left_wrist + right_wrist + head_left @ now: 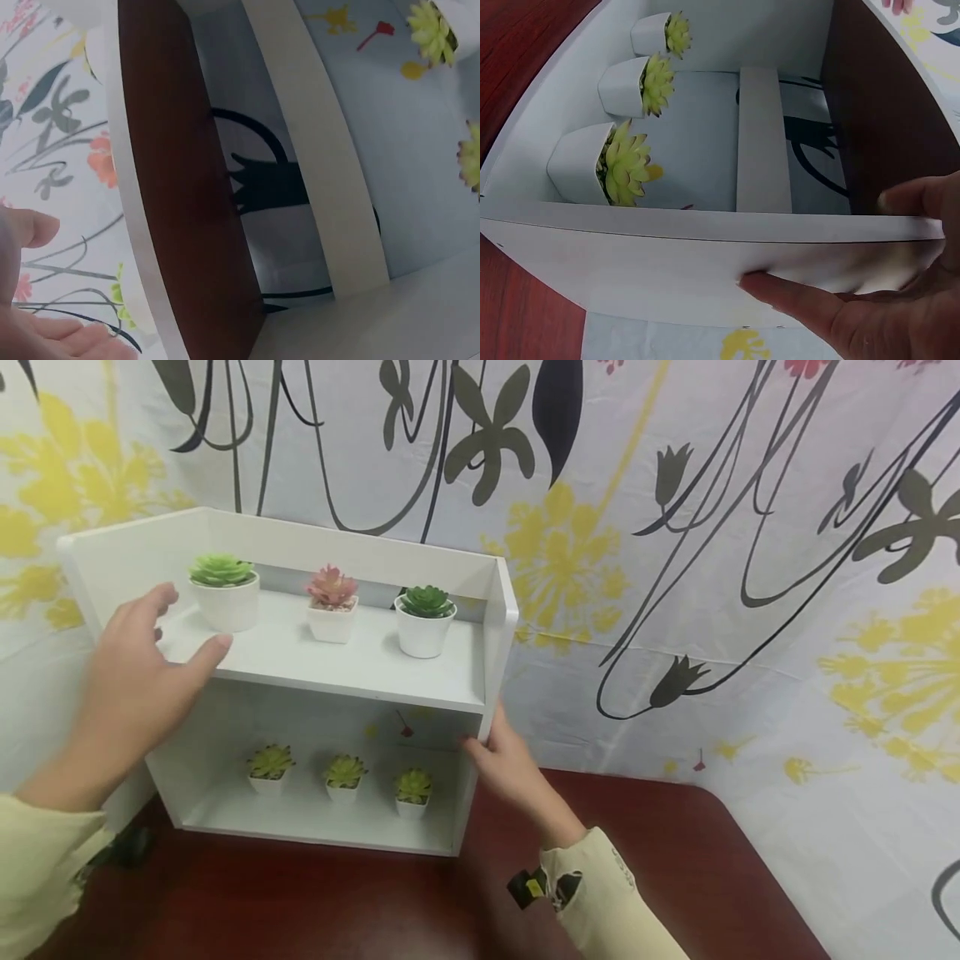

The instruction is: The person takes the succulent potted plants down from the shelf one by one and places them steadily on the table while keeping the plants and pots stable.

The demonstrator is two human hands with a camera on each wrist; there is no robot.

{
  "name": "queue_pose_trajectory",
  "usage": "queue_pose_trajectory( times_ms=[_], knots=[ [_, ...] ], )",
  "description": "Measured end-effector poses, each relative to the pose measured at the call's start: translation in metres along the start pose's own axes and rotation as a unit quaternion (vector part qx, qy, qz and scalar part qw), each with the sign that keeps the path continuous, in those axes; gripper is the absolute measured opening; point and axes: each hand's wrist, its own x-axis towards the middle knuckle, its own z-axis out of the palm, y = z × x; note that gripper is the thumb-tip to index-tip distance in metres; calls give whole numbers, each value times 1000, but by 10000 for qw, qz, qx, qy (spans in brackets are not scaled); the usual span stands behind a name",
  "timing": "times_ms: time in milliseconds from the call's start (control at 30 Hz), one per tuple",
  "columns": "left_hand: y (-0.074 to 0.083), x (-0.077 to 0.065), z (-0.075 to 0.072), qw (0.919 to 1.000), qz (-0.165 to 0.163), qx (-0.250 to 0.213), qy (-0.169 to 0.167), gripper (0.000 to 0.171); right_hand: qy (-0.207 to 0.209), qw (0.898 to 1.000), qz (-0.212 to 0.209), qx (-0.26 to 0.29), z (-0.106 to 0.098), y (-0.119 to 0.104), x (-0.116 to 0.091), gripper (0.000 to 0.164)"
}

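A white two-tier shelf [352, 681] stands on the dark red table. My right hand [510, 760] grips its right side panel; in the right wrist view the thumb [915, 199] lies inside and the fingers [802, 300] are outside. My left hand [142, 668] is raised before the upper left, thumb and fingers spread, holding nothing. Nearest to it is a bright green potted succulent [228, 602] on the upper tier, with a pink potted succulent [332, 622] and a dark green one [422, 633] farther right. Small yellow-green potted succulents [343, 785] line the lower tier.
The table [315, 902] extends right of the shelf to a rounded corner. A floral-patterned cloth [675, 568] hangs behind and at the sides. Across the shelf's open back runs a white rail [763, 142]. A black strap [528, 887] shows at the right sleeve.
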Motion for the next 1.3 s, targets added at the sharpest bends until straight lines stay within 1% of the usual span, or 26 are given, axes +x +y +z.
queue_pose_trajectory(
  times_ms=[100, 200, 300, 433, 600, 833, 967, 1100, 1300],
  knots=[
    [-2, 15, -2, 9984, -377, -21, -422, 87, -68, 9999, -16, -91, 1, -2, -1, 77],
    [-5, 27, -3, 9949, -650, -31, -768, 96, -137, 9999, 16, 74, 3, -5, -2, 78],
    [-5, 37, -1, 9914, -858, -80, -989, 103, -160, 9996, 50, 234, 5, -7, -4, 82],
    [-6, 47, 2, 9866, -1146, -114, -1154, 112, -201, 9992, 111, 318, 8, -9, -5, 84],
    [-11, 57, 2, 9808, -1502, -164, -1234, 119, -357, 9981, 61, 499, 9, -8, -4, 84],
    [-14, 65, 7, 9770, -1684, -362, -1256, 120, -431, 9970, 9, 647, 6, -10, 0, 87],
    [-15, 71, 11, 9761, -1732, -507, -1211, 118, -423, 9968, 22, 675, 4, -10, 2, 88],
    [-14, 74, 16, 9763, -1743, -601, -1130, 115, -304, 9977, -18, 603, 3, -7, 4, 84],
    [-10, 72, 18, 9796, -1688, -397, -1014, 105, -242, 9980, -53, 588, 3, -3, 4, 83]
  ],
)
